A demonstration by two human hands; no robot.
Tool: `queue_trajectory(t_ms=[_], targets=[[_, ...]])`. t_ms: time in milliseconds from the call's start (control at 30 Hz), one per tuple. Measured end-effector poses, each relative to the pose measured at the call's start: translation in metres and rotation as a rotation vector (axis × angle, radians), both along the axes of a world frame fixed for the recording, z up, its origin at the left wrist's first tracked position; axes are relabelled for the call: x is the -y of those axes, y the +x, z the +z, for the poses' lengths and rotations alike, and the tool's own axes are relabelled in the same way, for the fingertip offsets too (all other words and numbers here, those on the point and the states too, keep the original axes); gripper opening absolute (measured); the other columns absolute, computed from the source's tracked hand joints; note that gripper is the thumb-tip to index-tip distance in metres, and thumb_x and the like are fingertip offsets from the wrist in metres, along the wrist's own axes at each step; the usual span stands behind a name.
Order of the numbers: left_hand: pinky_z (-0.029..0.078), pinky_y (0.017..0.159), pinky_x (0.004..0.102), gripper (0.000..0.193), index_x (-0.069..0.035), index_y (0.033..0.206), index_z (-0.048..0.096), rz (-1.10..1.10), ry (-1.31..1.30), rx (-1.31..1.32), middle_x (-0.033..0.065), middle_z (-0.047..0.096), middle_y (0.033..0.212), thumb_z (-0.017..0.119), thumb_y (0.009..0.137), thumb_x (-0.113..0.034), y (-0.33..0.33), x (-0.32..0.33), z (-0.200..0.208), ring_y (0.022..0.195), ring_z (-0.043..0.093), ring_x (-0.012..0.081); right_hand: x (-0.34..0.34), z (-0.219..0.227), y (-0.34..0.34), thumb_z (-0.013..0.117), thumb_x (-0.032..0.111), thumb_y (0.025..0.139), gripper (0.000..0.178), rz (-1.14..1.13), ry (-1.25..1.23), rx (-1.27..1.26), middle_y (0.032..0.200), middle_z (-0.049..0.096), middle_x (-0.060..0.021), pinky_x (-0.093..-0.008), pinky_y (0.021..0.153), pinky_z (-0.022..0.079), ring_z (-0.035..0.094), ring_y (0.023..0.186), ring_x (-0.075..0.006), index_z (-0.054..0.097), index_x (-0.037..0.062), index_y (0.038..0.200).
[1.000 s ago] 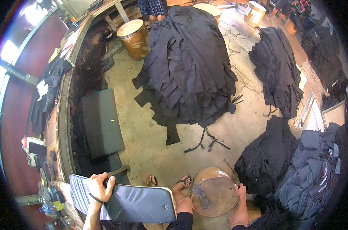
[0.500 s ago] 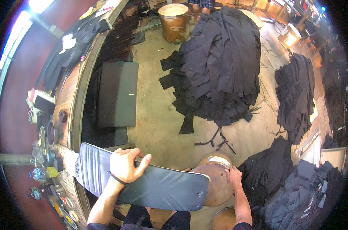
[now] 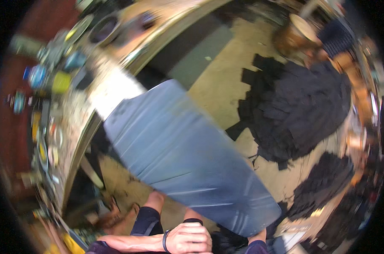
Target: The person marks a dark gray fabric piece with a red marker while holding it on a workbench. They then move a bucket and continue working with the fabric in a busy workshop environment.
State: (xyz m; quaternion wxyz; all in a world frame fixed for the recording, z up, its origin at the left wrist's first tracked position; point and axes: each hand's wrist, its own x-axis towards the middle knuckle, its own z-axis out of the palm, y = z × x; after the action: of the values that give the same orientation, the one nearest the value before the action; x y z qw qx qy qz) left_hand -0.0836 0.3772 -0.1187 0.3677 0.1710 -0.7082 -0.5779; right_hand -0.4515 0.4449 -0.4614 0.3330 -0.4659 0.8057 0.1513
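A long blue-grey board [image 3: 192,156] with rounded corners and creases across its surface slants over the middle, its far left end against the workbench edge. My left hand [image 3: 188,238], with a dark band at the wrist, is at the bottom centre, just below the board's near edge. Its fingers are curled closed, and what they hold, if anything, is hidden. Of my right arm [image 3: 262,235] only a short stretch shows beside the board's lower right corner; the board covers the hand.
Along the left runs a cluttered workbench [image 3: 73,131] with bottles and a round dark bowl [image 3: 105,29]. A large heap of black fabric strips [image 3: 298,101] lies on the floor, a smaller heap [image 3: 321,184] nearer. Beyond stands a brown drum [image 3: 295,36], with a person [image 3: 334,38] beside it. Another person's limbs [image 3: 116,216] show lower left.
My view has swung left. My left hand has come off the board's top and down toward my body. My right hand, earlier on a round brown drum lid, has gone behind the board.
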Motion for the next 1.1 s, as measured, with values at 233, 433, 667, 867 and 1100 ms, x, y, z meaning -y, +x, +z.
queue_trajectory(t_ms=[233,433,667,867,1100], targets=[[0.056,0.093,0.0555,0.041,-0.006,0.115,0.071,0.47,0.514,0.765,0.0219,0.07,0.111,0.064,0.104,-0.044,0.053,-0.15,-0.237,0.107,0.067,0.0465,0.061,-0.005,0.084,0.066,0.042,0.106,0.042,0.39,-0.076,0.133,0.129,0.071,-0.0229,-0.0596,0.094,0.056,0.071,0.114,-0.0483,0.065,0.0096,0.132],[0.036,0.128,0.0548,0.101,-0.01,0.173,0.024,0.506,0.698,0.953,0.0284,0.041,0.168,0.067,0.098,-0.062,0.023,-0.126,-0.398,0.155,0.04,0.0474,0.095,-0.02,0.129,0.071,0.036,0.103,0.035,0.549,-0.093,0.264,0.129,0.07,-0.0223,-0.0605,0.093,0.055,0.07,0.114,-0.0492,0.067,0.0092,0.125],[0.036,0.127,0.0549,0.087,-0.019,0.175,0.021,0.573,0.79,0.686,0.0249,0.039,0.172,0.05,0.108,-0.066,0.004,-0.065,-0.427,0.154,0.042,0.047,0.115,-0.051,0.14,0.077,0.039,0.098,0.06,0.792,-0.682,0.185,0.154,0.054,-0.0279,-0.0591,0.122,0.035,0.048,0.145,-0.0491,0.062,0.0051,0.145],[0.043,0.122,0.0526,0.083,-0.01,0.173,0.029,0.678,0.989,0.736,0.0272,0.049,0.164,0.049,0.11,-0.061,0.055,-0.054,-0.465,0.145,0.053,0.0477,0.076,-0.086,0.05,0.06,0.063,0.107,0.089,-0.24,-0.441,-0.004,0.166,0.043,-0.028,-0.0547,0.125,0.036,0.04,0.154,-0.0456,0.035,0.0029,0.168],[0.027,0.132,0.0453,0.081,-0.002,0.172,0.023,0.819,1.093,0.338,0.0289,0.029,0.176,0.047,0.113,-0.052,0.058,-0.05,-0.487,0.163,0.03,0.0414,0.048,-0.116,0.068,0.055,0.039,0.117,0.057,-0.568,-0.452,0.677,0.147,0.059,-0.0181,-0.042,0.112,0.049,0.06,0.129,-0.0279,0.044,-0.0026,0.155]])
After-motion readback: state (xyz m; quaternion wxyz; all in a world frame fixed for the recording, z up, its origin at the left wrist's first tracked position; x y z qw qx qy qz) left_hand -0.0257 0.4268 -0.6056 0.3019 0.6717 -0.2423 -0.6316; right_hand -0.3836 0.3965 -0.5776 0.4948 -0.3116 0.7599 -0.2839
